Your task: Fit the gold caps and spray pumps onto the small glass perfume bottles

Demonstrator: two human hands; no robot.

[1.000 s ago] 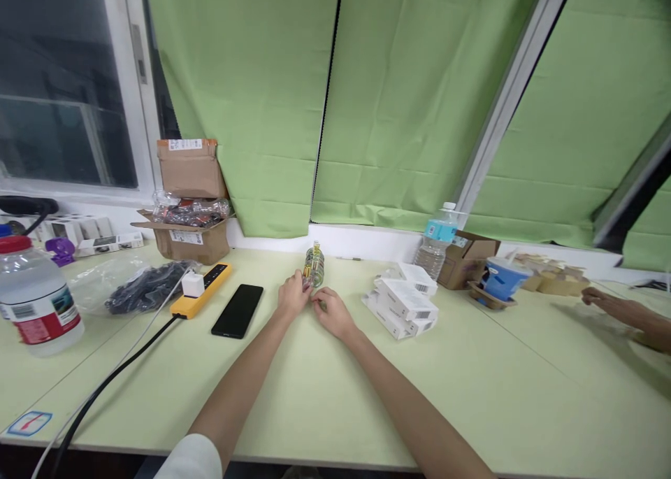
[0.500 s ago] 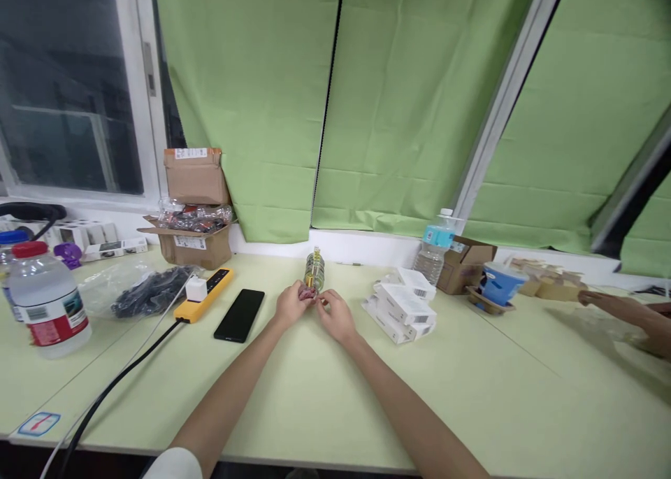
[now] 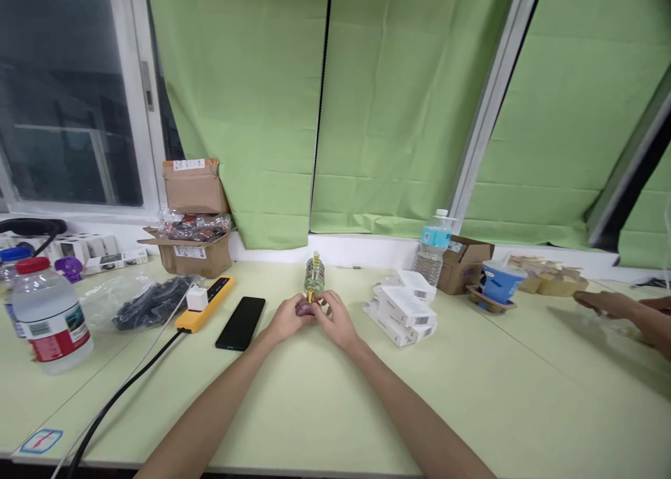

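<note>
My left hand (image 3: pixel 285 319) is closed around a small dark red, glassy bottle-like thing (image 3: pixel 304 309) with a gold cap (image 3: pixel 310 296). From the other side, the bent fingers of my right hand (image 3: pixel 336 321) grip it near the cap. Much of the object is hidden by fingers, so its full shape does not show. Just beyond my hands is a clear greenish bottle (image 3: pixel 314 276) with a gold-yellow neck. Neither hand appears to touch that one.
Left lie a black phone (image 3: pixel 241 323), a yellow power strip (image 3: pixel 193 318) and a red-capped jug (image 3: pixel 51 318). White boxes (image 3: pixel 403 311) are stacked right, near a water bottle (image 3: pixel 433 248) and a blue cup (image 3: pixel 499 283). Another person's hand (image 3: pixel 602 303) is far right.
The gold cap now shows above the fingers, at the near side of the clear bottle. My right hand has come in closer around the red object. The view has shifted slightly.
</note>
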